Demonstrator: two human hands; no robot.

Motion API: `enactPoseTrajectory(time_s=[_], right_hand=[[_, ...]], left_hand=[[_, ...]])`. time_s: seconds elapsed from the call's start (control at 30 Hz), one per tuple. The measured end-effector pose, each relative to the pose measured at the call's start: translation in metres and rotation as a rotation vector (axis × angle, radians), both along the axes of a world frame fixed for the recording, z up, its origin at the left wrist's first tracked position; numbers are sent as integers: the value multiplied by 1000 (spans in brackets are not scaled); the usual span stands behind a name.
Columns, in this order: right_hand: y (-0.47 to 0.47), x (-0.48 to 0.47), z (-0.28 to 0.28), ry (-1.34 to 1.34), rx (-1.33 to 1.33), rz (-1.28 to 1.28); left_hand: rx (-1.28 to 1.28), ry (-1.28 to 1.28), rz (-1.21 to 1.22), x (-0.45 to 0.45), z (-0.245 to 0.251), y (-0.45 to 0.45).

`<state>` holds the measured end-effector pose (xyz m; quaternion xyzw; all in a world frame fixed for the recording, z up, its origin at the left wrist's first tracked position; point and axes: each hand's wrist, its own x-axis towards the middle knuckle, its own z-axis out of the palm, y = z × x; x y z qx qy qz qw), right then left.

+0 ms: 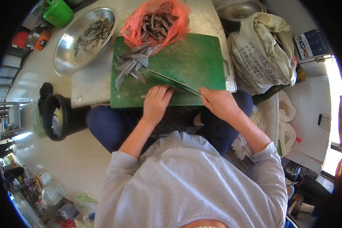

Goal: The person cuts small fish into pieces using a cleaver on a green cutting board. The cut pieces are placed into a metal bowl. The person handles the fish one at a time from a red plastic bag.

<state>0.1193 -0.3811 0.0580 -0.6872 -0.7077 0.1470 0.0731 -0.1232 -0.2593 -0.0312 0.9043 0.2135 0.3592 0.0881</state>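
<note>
A green cutting board (193, 59) lies before me on a metal-topped table. My right hand (221, 103) grips a long knife (173, 81), whose thin blade slants to the far left over the board. My left hand (158, 99) holds a scaly grey skin piece (175, 88) down near the board's front edge, its fingers partly hiding it. Beyond the blade's tip, a pile of scaly skin strips (132, 63) rests at the board's left. Behind it sits a red plastic bag (129, 28), gaping at the top, with more scaly pieces (159, 25) inside.
A steel basin (67, 45) at the left contains thin grey strips (94, 35). On the floor stands a black bucket (74, 114) with waste in it. A printed woven sack (256, 54) is at my right, below a metal bowl (239, 10). A green gas cylinder (58, 12) stands far left.
</note>
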Motion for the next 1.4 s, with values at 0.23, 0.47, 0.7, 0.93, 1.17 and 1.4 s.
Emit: enactPoseTrajectory(time_s=[0.23,0.47,0.7,0.93,1.17,1.4], right_hand=[[-32,-9,21,-98,23,23],[-24,-13,9,-82,-34,46],[13,-22,-18,20,42,110],[-3,-4,9,-45,90,32],[-19,-14,25,-109,10,100],[-4,-11,5,-91,18,154]], left_hand=[[26,6,106,-8,-1,0],[-21,27,129,-6,-6,-1],[-28,17,96,-8,-5,-1],[-8,-21,65,-21,-5,-1],[-88,-6,186,-28,-7,-4],[-48,-46,189,-25,-11,-1]])
